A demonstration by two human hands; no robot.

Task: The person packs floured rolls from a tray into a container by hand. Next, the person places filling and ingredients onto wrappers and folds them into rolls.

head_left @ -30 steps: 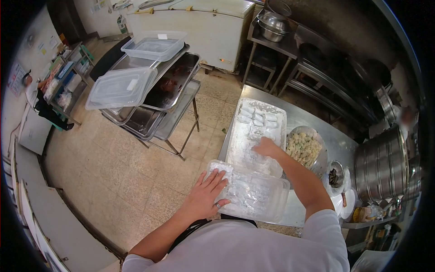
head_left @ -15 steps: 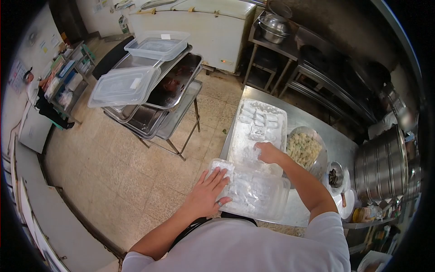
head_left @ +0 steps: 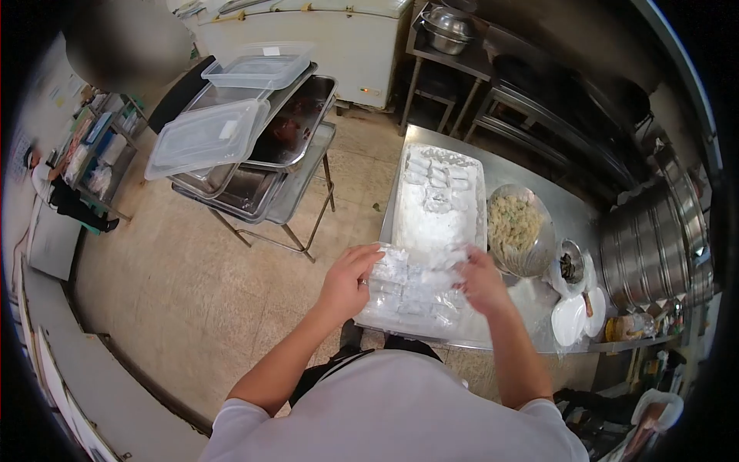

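A shallow clear plastic container (head_left: 408, 327) sits at the table's near edge with rows of white, floury pieces inside, under a thin clear plastic sheet (head_left: 419, 277). My left hand (head_left: 346, 279) is at the container's upper left corner, fingers curled together on the sheet's edge. Over the right side, my right hand (head_left: 485, 283) is smeared by motion, its fingers closed around a whitish, crumpled part of the sheet. Just beyond lies a white tray (head_left: 479, 202) dusted with flour (head_left: 435, 229), holding several white rolled pieces (head_left: 439, 182) at its far end.
Right of the tray stands a metal bowl of pale, green-flecked filling (head_left: 514, 227). Beyond it are a small bowl with dark bits (head_left: 570, 266), a white lid (head_left: 568, 319) and stacked steamers (head_left: 647, 258). Left, a stand holds trays and plastic lids (head_left: 208, 137). A person (head_left: 58, 189) stands far left.
My right hand has come back from the floury tray to the container's right side. My left hand has shifted up from lying flat to curling at the corner. The view has moved slightly.
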